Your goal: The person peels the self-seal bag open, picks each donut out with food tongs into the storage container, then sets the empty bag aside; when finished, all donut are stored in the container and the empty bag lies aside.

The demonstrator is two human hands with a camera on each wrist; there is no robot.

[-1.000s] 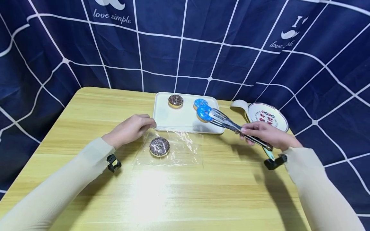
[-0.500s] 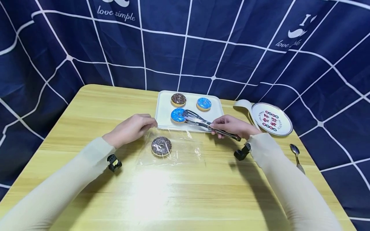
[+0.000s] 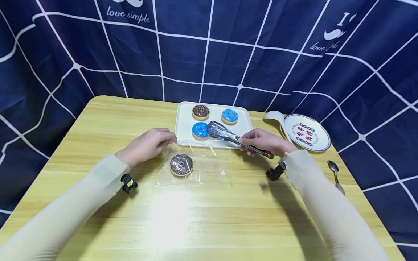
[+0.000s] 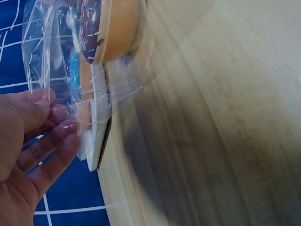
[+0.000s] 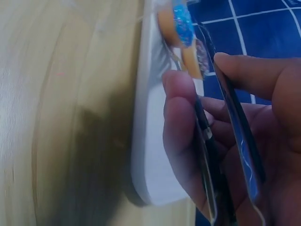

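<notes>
My left hand [image 3: 148, 146] pinches the upper left edge of a clear plastic bag [image 3: 209, 170]. A chocolate doughnut [image 3: 181, 165] with sprinkles lies in the bag. In the left wrist view the film [image 4: 51, 61] hangs from my fingertips. My right hand [image 3: 266, 141] holds metal tongs [image 3: 230, 137] by their arms, which stand apart in the right wrist view. Their tips are at the right side of a blue doughnut [image 3: 200, 130] on the white tray [image 3: 183, 119]; whether they touch it I cannot tell. Behind it sit another chocolate doughnut [image 3: 200, 112] and another blue doughnut [image 3: 229, 116].
Right of the tray are a round white plate [image 3: 307, 132] with red characters and a pale ladle-like utensil [image 3: 274, 116], partly hidden. A metal spoon [image 3: 334, 172] lies near the right table edge. A dark blue checked cloth [image 3: 183, 54] hangs behind the wooden table [image 3: 130, 224].
My right hand has carried one blue doughnut leftward across the tray, to the front left. Since then the tong tips have shifted slightly right. My left hand stays at the bag's edge.
</notes>
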